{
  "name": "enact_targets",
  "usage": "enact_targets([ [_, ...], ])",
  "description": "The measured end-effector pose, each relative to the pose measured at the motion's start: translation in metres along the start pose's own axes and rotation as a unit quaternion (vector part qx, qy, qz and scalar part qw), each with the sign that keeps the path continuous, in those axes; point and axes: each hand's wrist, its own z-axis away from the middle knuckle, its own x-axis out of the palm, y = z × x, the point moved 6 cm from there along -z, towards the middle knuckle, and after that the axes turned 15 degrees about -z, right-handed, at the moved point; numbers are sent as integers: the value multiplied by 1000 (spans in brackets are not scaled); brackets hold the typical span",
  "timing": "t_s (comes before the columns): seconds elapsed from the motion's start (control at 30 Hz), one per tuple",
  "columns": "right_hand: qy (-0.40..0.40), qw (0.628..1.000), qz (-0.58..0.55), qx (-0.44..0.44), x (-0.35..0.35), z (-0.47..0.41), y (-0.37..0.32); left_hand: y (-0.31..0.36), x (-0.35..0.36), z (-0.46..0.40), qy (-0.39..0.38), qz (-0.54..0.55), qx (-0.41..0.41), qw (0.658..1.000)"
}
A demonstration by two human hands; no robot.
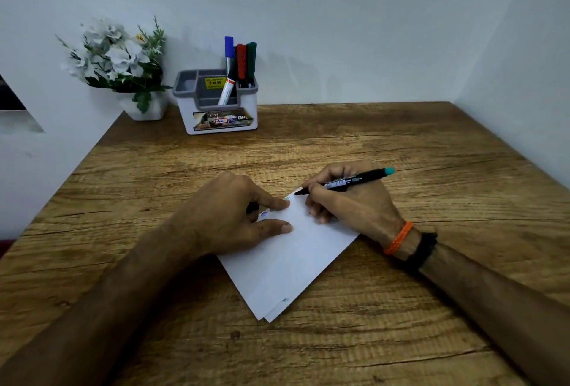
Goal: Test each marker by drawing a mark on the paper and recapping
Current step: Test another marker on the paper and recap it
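Wood-grain table fills my view, and on it, angled with one corner toward me, lies the white paper, really a couple of sheets stacked, since a second edge peeks out at the near corner. At the back by the wall stands the grey-and-white organiser with the other markers upright in its rear pocket, a potted white flower just beside it. My left hand rests on the sheet's far left part, index finger and thumb stretched flat to pin it; something small and dark sits under the palm, possibly the cap, though I cannot tell for certain. My right hand pinches the black marker, teal end pointing away to the right, tip at the paper's far corner close to some small coloured marks. As I judge it, the stroke is about to be made or is just being made. To do it well I would keep the left fingers pressing so the top sheet cannot slide, draw one short line clear of the existing marks and clear of the edge, press lightly, then recap at once.
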Motion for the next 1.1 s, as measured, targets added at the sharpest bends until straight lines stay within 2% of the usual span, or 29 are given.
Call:
enact_targets([
  [0.33, 24, 1000, 2, 2, -3, -1, 1, 1, -1, 1, 2, 1, 4, 1000],
  [0.5, 2, 1000, 20, -18, 2, 2, -1, 0, 1, 1, -2, 1, 1, 1000],
  [0.63, 23, 1000, 2, -10, -2, 0, -1, 0, 0, 0, -5, -3, 2, 1000],
  [0.77, 6, 1000, 14, -22, 1, 3, -3, 0, 1, 0, -7, -2, 3, 1000],
  [0.9, 30, 999, -1, -18, -3, 0, -1, 0, 1, 0, -3, 1, 1, 1000],
  [1.1, 20, 999, 10, -24, -1, 1, 0, 1, 1, 0, 1, -5, 5, 1000],
])
